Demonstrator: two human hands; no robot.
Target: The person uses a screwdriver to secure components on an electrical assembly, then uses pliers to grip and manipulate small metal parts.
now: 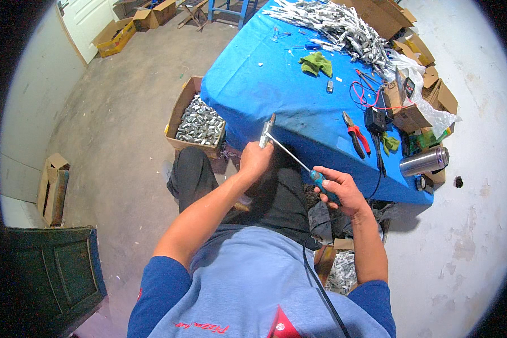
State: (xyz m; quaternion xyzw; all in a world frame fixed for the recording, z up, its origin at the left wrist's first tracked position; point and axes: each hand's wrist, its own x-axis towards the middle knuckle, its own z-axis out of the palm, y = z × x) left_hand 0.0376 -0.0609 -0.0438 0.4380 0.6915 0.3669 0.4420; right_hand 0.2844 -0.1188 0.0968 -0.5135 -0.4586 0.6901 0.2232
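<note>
My left hand (pixel 256 160) is closed around the lower end of a small white-and-silver piece (pixel 265 135), held upright just off the near edge of the blue-covered table. A brownish tip sticks up from its top; I cannot make out its exact kind. My right hand (pixel 346 192) grips a screwdriver (pixel 318 177) by its teal handle. The screwdriver's thin metal shaft slants up and left, and its end meets the side of the white-and-silver piece. Both hands are over my lap, and the fingertips of my left hand are partly hidden.
On the blue table (pixel 248 73) lie red-handled pliers (pixel 355 135), a green cloth (pixel 316 63), a steel flask (pixel 425 162) and a heap of white-and-silver pieces (pixel 343 28). Left of the table, a cardboard box (pixel 175 121) holds many small metal cylinders. A black cable (pixel 315 276) hangs across my shirt.
</note>
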